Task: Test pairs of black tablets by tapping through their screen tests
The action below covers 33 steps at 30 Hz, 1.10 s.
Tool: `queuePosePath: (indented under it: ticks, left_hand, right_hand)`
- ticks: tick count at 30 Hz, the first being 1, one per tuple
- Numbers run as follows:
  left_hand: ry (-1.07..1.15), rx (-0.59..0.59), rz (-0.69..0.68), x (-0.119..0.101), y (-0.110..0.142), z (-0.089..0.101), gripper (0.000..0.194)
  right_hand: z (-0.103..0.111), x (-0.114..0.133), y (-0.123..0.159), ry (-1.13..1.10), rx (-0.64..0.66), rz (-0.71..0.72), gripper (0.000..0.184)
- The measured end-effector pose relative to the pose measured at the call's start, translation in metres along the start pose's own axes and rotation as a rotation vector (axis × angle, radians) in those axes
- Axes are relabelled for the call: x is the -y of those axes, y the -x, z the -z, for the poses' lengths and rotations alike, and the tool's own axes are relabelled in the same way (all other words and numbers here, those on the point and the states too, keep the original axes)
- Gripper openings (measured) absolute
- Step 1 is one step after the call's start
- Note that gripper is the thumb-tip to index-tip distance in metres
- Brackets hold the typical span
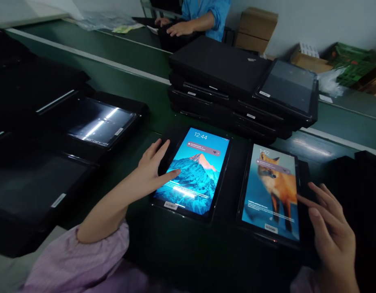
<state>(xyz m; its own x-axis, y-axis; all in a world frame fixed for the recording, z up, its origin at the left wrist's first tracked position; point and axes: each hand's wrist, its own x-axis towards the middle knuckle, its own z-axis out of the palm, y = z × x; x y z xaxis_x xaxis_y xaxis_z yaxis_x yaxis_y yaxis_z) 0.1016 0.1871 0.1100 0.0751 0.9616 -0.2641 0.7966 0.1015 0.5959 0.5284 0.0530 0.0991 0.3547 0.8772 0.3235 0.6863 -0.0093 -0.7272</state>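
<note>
Two lit tablets lie side by side in front of me. The left tablet (197, 175) shows a mountain picture and the time 12:44. My left hand (156, 167) is at its left edge, fingers spread, with the thumb over the screen's lower left. On the right tablet (272, 195) is a fox picture with the time 1:52. Beside its right edge is my right hand (331, 224), fingers apart, one fingertip at the edge of the screen; whether it touches I cannot tell. Each tablet has a small white label at its lower end. Neither hand grips anything.
Behind the lit tablets stands a stack of black trays (218, 65) with dark tablets, one tablet (288, 85) on top. More trays hold dark tablets (99, 120) at left. Across the green bench, a person in blue (203, 18) works. Cardboard boxes (256, 28) and a green crate (349, 61) stand behind.
</note>
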Motion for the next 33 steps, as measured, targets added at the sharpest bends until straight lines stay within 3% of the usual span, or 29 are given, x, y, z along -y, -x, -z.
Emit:
queuePosePath:
  ticks: [5,9,12,16,19,25,30,33]
  left_hand:
    - [-0.012,-0.135,0.017,-0.006,-0.025,-0.009,0.114]
    - [0.181,-0.366,-0.124,-0.010,-0.046,-0.014,0.076]
    - [0.395,-0.434,-0.202,-0.007,-0.033,-0.019,0.053]
    - [0.700,-0.358,-0.173,0.002,0.009,-0.029,0.049]
    - [0.782,-0.311,-0.129,0.004,0.032,-0.035,0.048]
    - [0.893,-0.337,-0.129,-0.002,0.033,-0.048,0.049]
    - [0.801,-0.132,-0.209,-0.004,0.034,-0.049,0.057]
    - [0.631,0.007,-0.237,0.003,0.040,-0.040,0.072]
  right_hand:
    - [0.002,0.018,0.007,-0.008,0.088,0.101,0.027]
    - [0.000,0.013,0.007,0.020,0.125,0.077,0.034]
    - [-0.003,0.001,0.007,0.035,0.110,0.018,0.038]
    - [-0.004,-0.002,0.012,0.017,0.038,-0.053,0.042]
    - [-0.004,0.009,0.018,-0.071,0.050,-0.168,0.050]
    - [-0.008,0.021,0.022,-0.175,0.076,-0.289,0.059]
    - [-0.011,0.022,0.024,-0.163,0.014,-0.308,0.046]
    - [-0.011,0.020,0.027,-0.144,-0.026,-0.134,0.025]
